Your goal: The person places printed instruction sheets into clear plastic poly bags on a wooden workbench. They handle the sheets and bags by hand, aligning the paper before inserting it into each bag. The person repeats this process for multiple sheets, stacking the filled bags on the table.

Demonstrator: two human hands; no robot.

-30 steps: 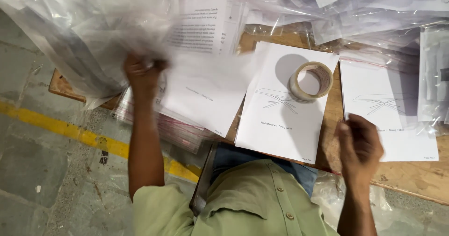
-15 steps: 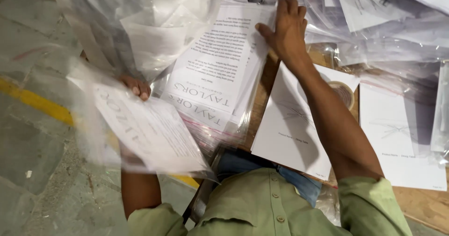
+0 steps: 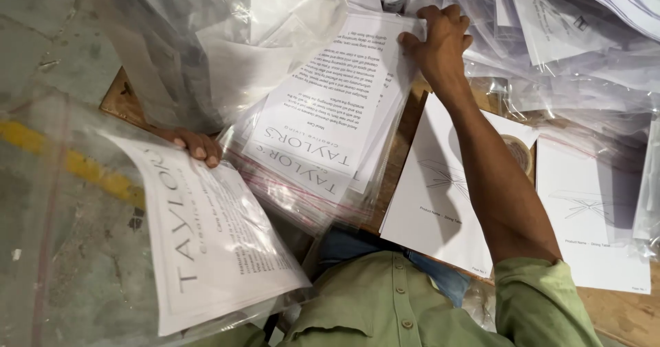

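Nearest the green shirt, the left hand [image 3: 196, 145] pinches a bagged printed sheet [image 3: 206, 240] by its top edge, fingers curled over it. Beyond it, on the wooden worktop [image 3: 619, 312], lies a stack of bagged leaflets [image 3: 323, 123]; the right hand [image 3: 440, 41] presses its far corner, fingers bent together.

Two white sheets with line drawings [image 3: 447, 189] are laid side by side on a wooden counter [image 3: 619, 312], and a roll of tape [image 3: 519, 153] is seen resting on the nearer one. Loose clear plastic bags [image 3: 584, 79] are piled along the far edge. A yellow line [image 3: 75, 161] is painted on the concrete floor [image 3: 34, 44].
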